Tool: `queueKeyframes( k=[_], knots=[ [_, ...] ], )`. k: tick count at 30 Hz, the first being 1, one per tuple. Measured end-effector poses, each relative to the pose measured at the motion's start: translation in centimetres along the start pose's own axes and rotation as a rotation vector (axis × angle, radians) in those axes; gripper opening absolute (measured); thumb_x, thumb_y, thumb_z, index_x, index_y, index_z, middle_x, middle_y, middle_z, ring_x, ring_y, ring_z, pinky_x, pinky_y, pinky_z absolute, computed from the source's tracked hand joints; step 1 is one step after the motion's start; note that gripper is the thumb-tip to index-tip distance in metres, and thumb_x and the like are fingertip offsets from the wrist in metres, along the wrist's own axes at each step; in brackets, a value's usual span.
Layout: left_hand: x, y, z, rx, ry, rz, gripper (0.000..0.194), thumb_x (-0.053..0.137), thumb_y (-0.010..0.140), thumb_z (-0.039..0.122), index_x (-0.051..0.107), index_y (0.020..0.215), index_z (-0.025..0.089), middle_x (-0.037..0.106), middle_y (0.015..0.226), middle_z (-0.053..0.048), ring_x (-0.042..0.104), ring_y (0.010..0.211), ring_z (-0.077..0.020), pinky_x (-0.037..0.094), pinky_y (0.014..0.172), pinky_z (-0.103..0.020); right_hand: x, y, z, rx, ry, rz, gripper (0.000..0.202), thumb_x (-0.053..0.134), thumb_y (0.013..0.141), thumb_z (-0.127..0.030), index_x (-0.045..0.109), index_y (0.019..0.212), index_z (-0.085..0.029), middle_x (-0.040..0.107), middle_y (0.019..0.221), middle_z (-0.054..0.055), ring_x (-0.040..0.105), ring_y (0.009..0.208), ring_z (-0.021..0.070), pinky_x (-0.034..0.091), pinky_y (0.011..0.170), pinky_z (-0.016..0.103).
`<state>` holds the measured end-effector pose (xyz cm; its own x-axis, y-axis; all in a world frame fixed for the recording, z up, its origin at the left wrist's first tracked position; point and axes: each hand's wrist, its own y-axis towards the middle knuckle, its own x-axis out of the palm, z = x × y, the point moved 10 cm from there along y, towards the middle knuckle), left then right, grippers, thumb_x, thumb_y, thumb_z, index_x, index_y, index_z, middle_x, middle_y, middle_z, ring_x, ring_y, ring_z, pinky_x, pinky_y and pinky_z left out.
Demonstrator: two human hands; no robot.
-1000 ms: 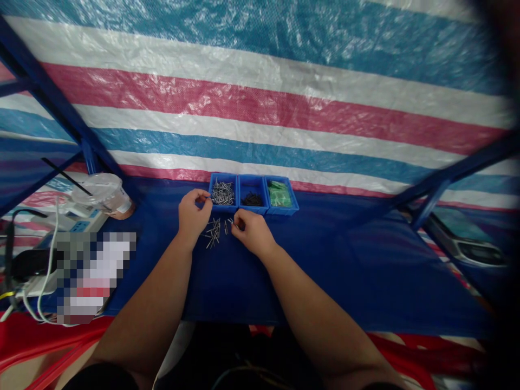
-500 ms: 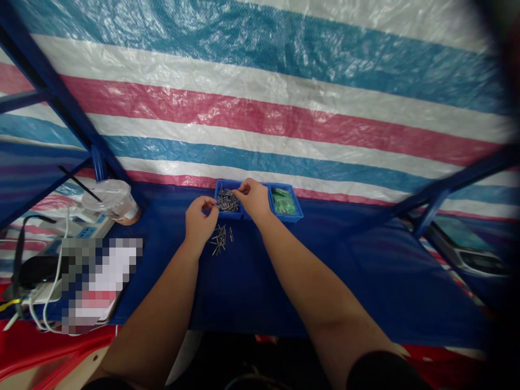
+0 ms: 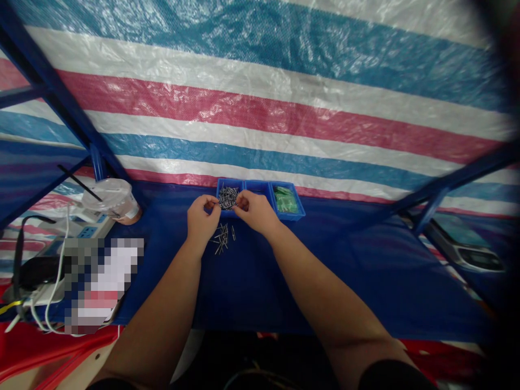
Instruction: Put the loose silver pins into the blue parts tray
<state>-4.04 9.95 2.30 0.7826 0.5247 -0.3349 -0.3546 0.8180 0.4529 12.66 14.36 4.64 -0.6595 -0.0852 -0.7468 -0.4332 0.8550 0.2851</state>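
My left hand (image 3: 203, 218) is at the left front corner of a blue bin (image 3: 230, 181), its thumb and fingertips pinched together. Inside that bin lies a heap of small, thin metal pieces (image 3: 228, 197), like pins or rivets. Over the bin's right side is my right hand (image 3: 257, 211), also closed in a pinch with the fingertips at the heap. Whatever either pinch holds is too small to make out. In front of the bin, a loose pile of similar metal pieces (image 3: 221, 238) lies on the blue table (image 3: 260, 287).
A middle blue bin (image 3: 258, 187) is partly hidden behind my right hand; beside it another bin holds green packets (image 3: 285, 200). A lidded drink cup (image 3: 116, 200), a power strip (image 3: 87, 233) and cables are at left. A scale-like device (image 3: 471, 246) is at right.
My right hand has come back toward me, lower and slightly right, uncovering part of the middle bin. My left hand stays at the bin's corner, still pinched. The view has shifted slightly.
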Motion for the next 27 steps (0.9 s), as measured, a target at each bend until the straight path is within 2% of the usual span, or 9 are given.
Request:
queueKeyframes(
  k=[3,6,9,13,18,22,27],
  knots=[
    [0.2,-0.1,0.0,0.012,-0.006,-0.009,0.013,0.059,0.076,0.016,0.067,0.085,0.019,0.061,0.074,0.0,0.058,0.07,-0.0151,0.044,0.06,-0.026,1.5,-2.7,-0.5,0.043,-0.143,-0.132,0.007,0.067,0.081,-0.024,0.062,0.085,-0.021,0.068,0.074,0.0,0.062,0.068,0.0152,0.044,0.064,0.026],
    [0.4,-0.1,0.1,0.019,-0.004,-0.022,0.012,0.059,0.076,0.016,0.066,0.085,0.019,0.061,0.074,0.0,0.058,0.07,-0.0149,0.045,0.062,-0.026,3.1,-4.5,-0.4,0.087,-0.279,-0.2,0.011,0.068,0.082,-0.027,0.064,0.089,-0.02,0.071,0.085,0.005,0.065,0.077,0.0185,0.046,0.069,0.027],
    [0.6,-0.2,0.2,0.026,-0.003,-0.031,0.011,0.059,0.077,0.016,0.066,0.084,0.018,0.061,0.073,0.0,0.057,0.069,-0.0146,0.045,0.062,-0.026,4.7,-5.3,-0.2,0.107,-0.374,-0.239,0.016,0.066,0.083,-0.027,0.065,0.097,-0.019,0.071,0.094,0.009,0.066,0.085,0.0219,0.047,0.073,0.03],
    [0.6,-0.2,0.3,0.032,-0.001,-0.039,0.011,0.06,0.075,0.015,0.066,0.083,0.018,0.06,0.072,0.0,0.056,0.067,-0.0143,0.044,0.061,-0.026,5.9,-5.5,-0.1,0.119,-0.43,-0.268,0.017,0.058,0.084,-0.018,0.065,0.1,-0.018,0.071,0.096,0.01,0.067,0.087,0.0236,0.048,0.074,0.032],
    [0.8,-0.3,0.2,0.025,-0.005,-0.049,0.011,0.06,0.076,0.015,0.066,0.084,0.018,0.06,0.071,0.0,0.056,0.066,-0.0146,0.044,0.061,-0.027,6.0,-5.8,0.5,0.161,-0.447,-0.272,0.02,0.06,0.079,-0.015,0.067,0.098,-0.017,0.071,0.093,0.011,0.066,0.084,0.0246,0.047,0.073,0.033],
    [0.7,-0.3,0.5,0.039,-0.015,-0.041,0.01,0.06,0.076,0.015,0.066,0.083,0.018,0.06,0.071,0.0,0.056,0.065,-0.0141,0.043,0.059,-0.026,5.6,-6.2,0.8,0.139,-0.363,-0.228,0.019,0.06,0.079,-0.014,0.067,0.096,-0.019,0.071,0.092,0.008,0.066,0.083,0.0221,0.046,0.073,0.031],
    [0.0,-0.7,3.3,0.196,-0.052,-0.042,0.008,0.061,0.078,0.013,0.065,0.083,0.018,0.059,0.071,0.001,0.056,0.069,-0.0143,0.045,0.069,-0.029,4.4,-6.3,0.1,0.031,-0.082,-0.125,0.018,0.062,0.074,-0.012,0.064,0.09,-0.02,0.071,0.088,0.003,0.064,0.077,0.0173,0.046,0.07,0.027]
  ],
)
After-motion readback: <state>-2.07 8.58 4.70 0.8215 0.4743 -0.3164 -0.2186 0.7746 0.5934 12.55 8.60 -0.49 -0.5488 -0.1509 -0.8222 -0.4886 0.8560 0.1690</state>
